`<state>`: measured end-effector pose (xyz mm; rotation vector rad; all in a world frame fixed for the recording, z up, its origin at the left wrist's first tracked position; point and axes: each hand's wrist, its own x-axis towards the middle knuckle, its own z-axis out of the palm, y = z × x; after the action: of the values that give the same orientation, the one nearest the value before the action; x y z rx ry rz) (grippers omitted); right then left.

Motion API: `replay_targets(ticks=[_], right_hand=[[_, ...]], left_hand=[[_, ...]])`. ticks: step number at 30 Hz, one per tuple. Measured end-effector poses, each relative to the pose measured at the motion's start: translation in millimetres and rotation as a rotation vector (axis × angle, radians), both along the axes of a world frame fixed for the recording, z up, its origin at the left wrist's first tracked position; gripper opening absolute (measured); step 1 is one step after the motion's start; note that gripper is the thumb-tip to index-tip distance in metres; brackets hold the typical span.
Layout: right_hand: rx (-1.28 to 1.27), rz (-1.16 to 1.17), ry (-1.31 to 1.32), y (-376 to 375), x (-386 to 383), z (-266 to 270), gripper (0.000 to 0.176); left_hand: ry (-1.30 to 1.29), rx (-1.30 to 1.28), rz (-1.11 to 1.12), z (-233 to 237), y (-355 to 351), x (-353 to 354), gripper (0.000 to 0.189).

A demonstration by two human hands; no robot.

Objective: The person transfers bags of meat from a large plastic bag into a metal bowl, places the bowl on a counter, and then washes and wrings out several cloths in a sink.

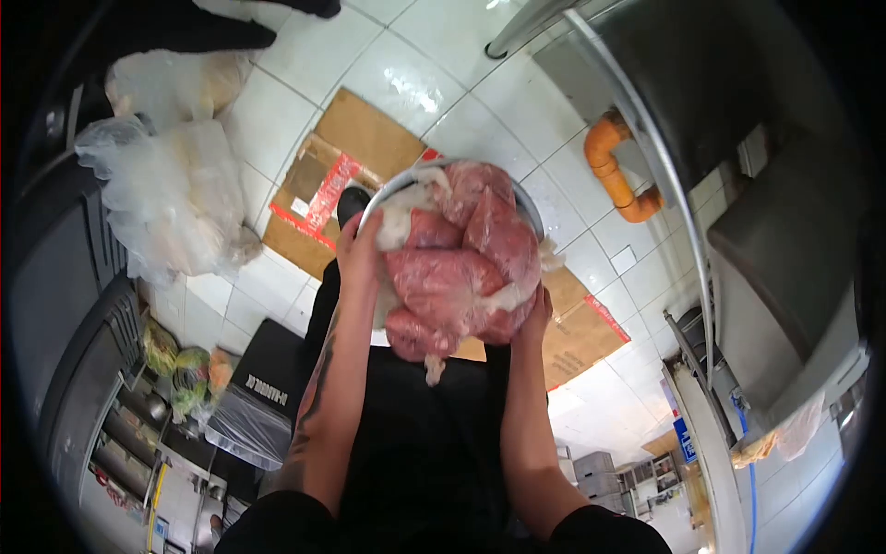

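Note:
A round metal bowl is piled with knotted clear bags of raw meat, reddish-pink and shiny. One paler, whitish bag lies on the bowl's left side. My left hand is closed on the left rim, its fingers partly hidden behind the bowl. At the lower right, my right hand grips the bowl from the side and below, with most fingers out of sight. The bowl is held in front of my body, above the floor, and the meat bulges over its near edge.
Flattened cardboard lies on white floor tiles beneath the bowl. Large clear bags with pale contents are at left. An orange pipe and a metal rail stand at right. A black lidded bin is at lower left.

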<state>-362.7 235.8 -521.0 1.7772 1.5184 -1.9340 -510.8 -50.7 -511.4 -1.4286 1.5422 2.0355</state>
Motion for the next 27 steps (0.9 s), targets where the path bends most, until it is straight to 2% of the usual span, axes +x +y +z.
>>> replay_targets(ticks=[2, 7, 9, 12, 13, 14, 16, 19, 22, 23, 27], right_hand=[[0.003, -0.018, 0.038, 1, 2, 49, 0.029], [0.043, -0.139, 0.184, -5, -13, 194, 0.024], [-0.013, -0.255, 0.285, -10, -19, 259, 0.022], [-0.022, -0.36, 0.374, -6, -2, 314, 0.021], [0.14, -0.174, 0.369, 2, 22, 302, 0.02], [0.143, -0.204, 0.412, 7, 15, 317, 0.02], [-0.113, -0.281, 0.489, 15, 8, 392, 0.018], [-0.14, -0.352, 0.604, 14, 9, 438, 0.018], [-0.013, -0.277, 0.63, 6, 23, 450, 0.019], [0.004, -0.276, 0.685, 6, 25, 458, 0.019], [0.053, -0.295, 0.728, 0, 20, 453, 0.02]], left_hand=[[-0.062, -0.035, -0.063, 50, 3, -7, 0.043], [0.08, 0.037, -0.141, 182, 21, -44, 0.043], [0.149, 0.038, -0.207, 236, 24, -60, 0.042], [0.228, 0.046, -0.282, 328, 38, -83, 0.039], [0.205, 0.067, -0.328, 369, 48, -90, 0.039], [0.167, 0.088, -0.37, 390, 56, -96, 0.039], [0.246, 0.106, -0.414, 434, 61, -104, 0.041], [0.224, 0.237, -0.49, 489, 68, -104, 0.039], [0.284, 0.292, -0.577, 496, 61, -97, 0.037], [0.339, 0.354, -0.621, 482, 54, -102, 0.038], [0.433, 0.38, -0.673, 489, 61, -105, 0.04]])
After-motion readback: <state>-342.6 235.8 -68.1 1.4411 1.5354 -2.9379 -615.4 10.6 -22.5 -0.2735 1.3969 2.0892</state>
